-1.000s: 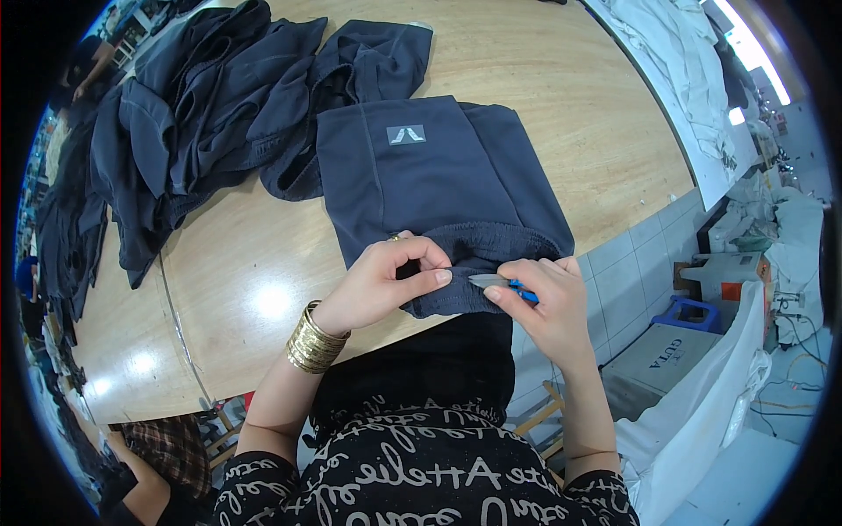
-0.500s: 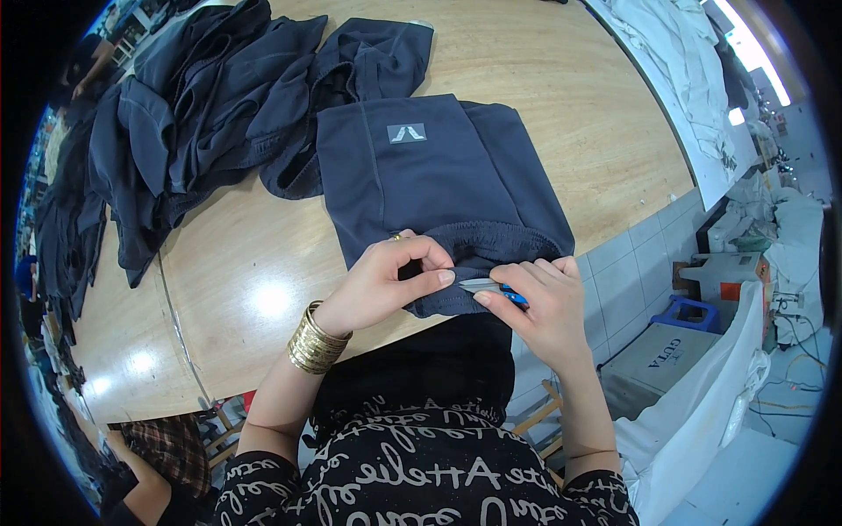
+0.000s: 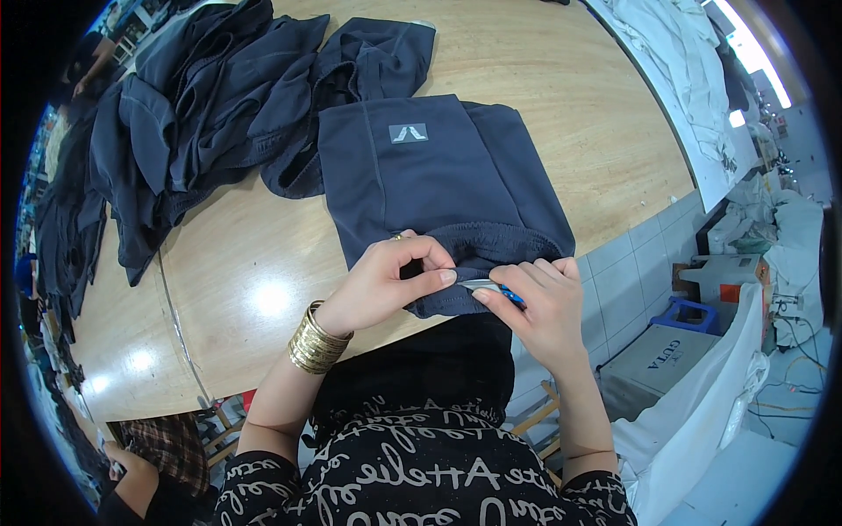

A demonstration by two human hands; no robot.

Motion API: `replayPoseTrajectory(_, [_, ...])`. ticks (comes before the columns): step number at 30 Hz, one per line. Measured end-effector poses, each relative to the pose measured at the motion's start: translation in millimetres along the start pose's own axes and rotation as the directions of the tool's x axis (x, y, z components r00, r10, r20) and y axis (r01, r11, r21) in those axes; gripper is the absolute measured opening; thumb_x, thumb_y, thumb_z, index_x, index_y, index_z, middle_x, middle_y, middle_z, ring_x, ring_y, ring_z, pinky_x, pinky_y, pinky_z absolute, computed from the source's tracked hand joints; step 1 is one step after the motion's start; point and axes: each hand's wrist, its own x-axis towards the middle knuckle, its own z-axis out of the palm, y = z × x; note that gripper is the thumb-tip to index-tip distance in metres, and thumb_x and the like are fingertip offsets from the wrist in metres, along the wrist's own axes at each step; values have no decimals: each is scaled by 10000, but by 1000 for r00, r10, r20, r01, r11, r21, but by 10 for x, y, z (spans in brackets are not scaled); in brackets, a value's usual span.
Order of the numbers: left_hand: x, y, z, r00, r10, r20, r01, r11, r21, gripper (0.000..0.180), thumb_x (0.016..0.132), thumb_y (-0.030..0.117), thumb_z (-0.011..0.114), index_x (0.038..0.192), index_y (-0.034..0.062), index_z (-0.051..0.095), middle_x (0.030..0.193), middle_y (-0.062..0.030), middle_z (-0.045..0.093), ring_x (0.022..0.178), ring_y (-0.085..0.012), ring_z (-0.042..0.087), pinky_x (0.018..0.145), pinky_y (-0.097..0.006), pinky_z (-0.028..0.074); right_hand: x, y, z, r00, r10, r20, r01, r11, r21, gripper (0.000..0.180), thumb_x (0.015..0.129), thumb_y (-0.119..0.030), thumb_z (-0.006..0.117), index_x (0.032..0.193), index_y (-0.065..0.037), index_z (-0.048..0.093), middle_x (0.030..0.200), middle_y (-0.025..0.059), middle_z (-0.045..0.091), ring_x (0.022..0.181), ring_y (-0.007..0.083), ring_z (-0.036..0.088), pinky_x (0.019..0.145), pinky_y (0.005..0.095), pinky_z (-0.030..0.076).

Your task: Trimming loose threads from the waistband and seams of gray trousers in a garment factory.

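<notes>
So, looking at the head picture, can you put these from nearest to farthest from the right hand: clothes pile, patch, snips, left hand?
1. Snips: in the right hand
2. Left hand: just to its left
3. Patch: ahead and left, on the cloth
4. Clothes pile: farthest, way over left

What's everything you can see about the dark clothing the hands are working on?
The garment looks navy, smooth and soft, with stitched seams, a small grey patch bearing a pale mark, and a gathered, elastic-looking band. It lies mostly flat on the wooden table, the band bunched open at the near edge. The left hand pinches the band, and the right hand holds blue-handled snips at it.
</notes>
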Motion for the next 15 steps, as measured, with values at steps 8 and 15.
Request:
replayPoseTrajectory(8, [-19, 13, -7, 999, -36, -22, 36, 999, -17, 152, 919, 130, 601, 999, 10, 650, 843, 0, 599, 846, -89, 525, 824, -259, 424, 48, -105, 53, 965, 257, 50, -259, 908, 328, 315, 759, -296, 770, 971, -120, 616, 779, -7, 629, 603, 164, 517, 666, 285, 355])
replayPoseTrajectory(15, [-82, 55, -55, 998, 38, 52, -32, 993, -112, 504, 873, -17, 583, 1341, 59, 414, 926, -17, 581, 919, -94, 549, 875, -271, 438, 113, 26, 357, 867, 496, -55, -355, 691, 629, 153, 814, -90, 711, 951, -59, 650, 721, 43, 611, 630, 145, 530, 627, 265, 432])
